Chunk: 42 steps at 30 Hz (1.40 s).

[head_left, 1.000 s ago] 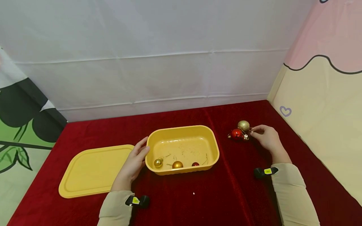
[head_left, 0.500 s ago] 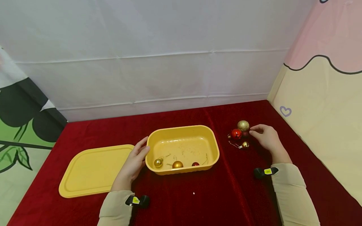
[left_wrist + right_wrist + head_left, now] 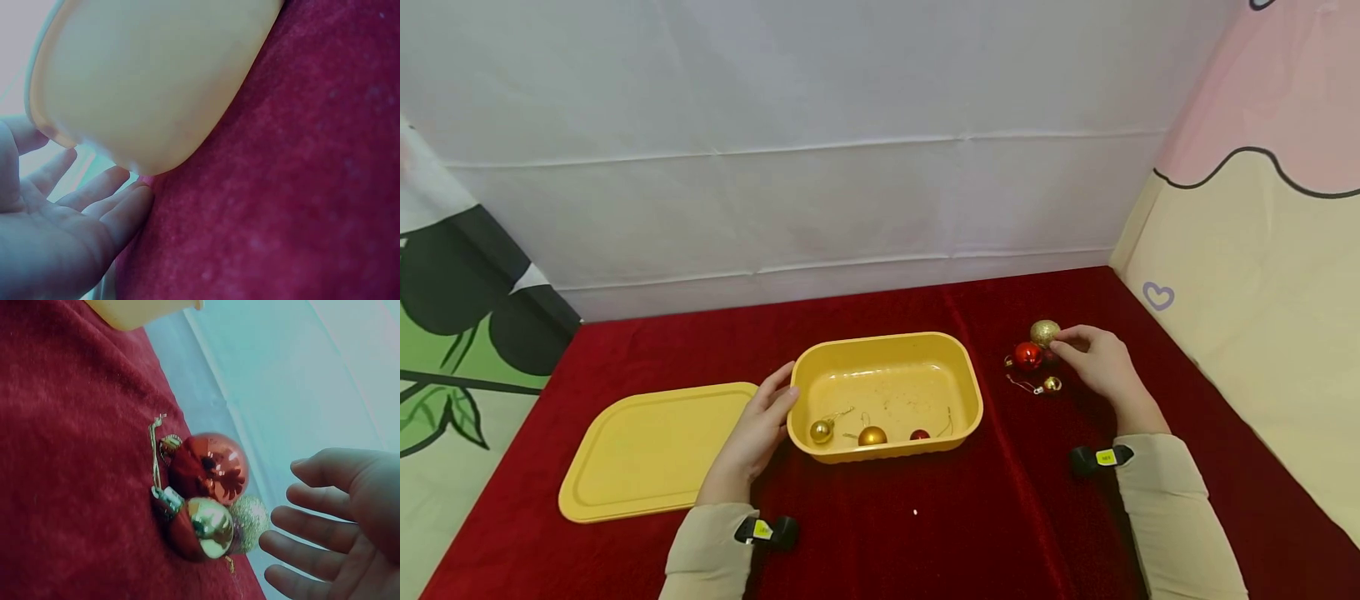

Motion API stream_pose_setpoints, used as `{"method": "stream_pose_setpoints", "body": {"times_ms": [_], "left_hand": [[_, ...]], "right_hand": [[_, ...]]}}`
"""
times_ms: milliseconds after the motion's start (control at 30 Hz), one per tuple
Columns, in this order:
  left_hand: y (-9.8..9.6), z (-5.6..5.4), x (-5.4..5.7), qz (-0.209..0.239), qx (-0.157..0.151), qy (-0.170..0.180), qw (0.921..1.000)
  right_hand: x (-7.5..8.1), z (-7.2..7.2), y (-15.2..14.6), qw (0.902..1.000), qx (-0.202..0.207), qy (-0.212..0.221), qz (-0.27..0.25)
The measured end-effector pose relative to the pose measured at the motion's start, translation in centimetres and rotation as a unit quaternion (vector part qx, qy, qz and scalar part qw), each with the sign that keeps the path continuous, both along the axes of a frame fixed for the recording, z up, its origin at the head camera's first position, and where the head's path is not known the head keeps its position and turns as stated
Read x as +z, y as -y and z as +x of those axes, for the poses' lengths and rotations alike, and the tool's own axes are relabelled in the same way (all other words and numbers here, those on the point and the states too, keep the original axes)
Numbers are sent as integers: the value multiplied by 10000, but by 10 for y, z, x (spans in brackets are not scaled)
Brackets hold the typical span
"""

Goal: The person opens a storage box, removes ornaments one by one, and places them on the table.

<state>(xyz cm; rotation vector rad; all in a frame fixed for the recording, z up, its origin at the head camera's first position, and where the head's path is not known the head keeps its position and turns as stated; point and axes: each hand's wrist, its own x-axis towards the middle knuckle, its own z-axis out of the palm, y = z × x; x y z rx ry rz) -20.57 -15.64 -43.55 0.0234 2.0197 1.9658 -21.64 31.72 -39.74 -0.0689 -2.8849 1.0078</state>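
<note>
In the head view, my left hand [image 3: 760, 425] holds the left end of a yellow plastic box [image 3: 887, 339], thumb over its rim and fingers along the outer wall. My right hand [image 3: 1093, 358] is at a group of Christmas baubles, its fingertips close beside the gold glitter bauble [image 3: 1043, 332]. The right wrist view shows the fingers loosely spread with nothing between them. Against the glitter bauble lies a shiny red bauble [image 3: 1027, 356]; a dark red bauble [image 3: 1050, 357] shows partly behind my fingertips. Nearer me lies a small gold bauble [image 3: 1052, 384] with its string.
Inside the box lie a small gold bauble [image 3: 822, 431], a matte gold bauble [image 3: 872, 436] and a dark red bauble [image 3: 920, 434]. A yellow lid [image 3: 655, 450] lies left of the box on the red velvet cloth [image 3: 865, 533]. Fabric walls rise behind and at both sides.
The small gold bauble has come away from the group toward me, its string now stretched leftward. A dark red bauble has come into sight. My right hand has shifted slightly left; my left stays.
</note>
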Motion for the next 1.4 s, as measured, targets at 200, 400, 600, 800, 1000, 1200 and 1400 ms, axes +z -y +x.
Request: {"method": "stream_pose_setpoints", "body": {"times_ms": [200, 400, 600, 800, 1000, 1200, 1400], "left_hand": [[-4, -2, 0, 20, 25, 25, 10000], [-10, -6, -3, 5, -51, 37, 10000], [-11, -7, -4, 2, -20, 50, 10000], [-10, -7, -5, 57, -27, 56, 10000], [-10, -8, -6, 76, -7, 15, 10000], [-11, -7, -7, 163, 21, 16, 9999], [-10, -8, -8, 163, 30, -16, 9999]], "right_hand": [[7, -1, 8, 9999, 110, -130, -12], [10, 2, 17, 9990, 243, -378, -61], [11, 3, 28, 9978, 460, -431, -194], [13, 4, 39, 9972, 624, -319, -253], [17, 8, 51, 9959, 775, -388, -251], [19, 10, 64, 9945, 942, -361, -297], [20, 14, 78, 9902, 1233, -407, -514]]}}
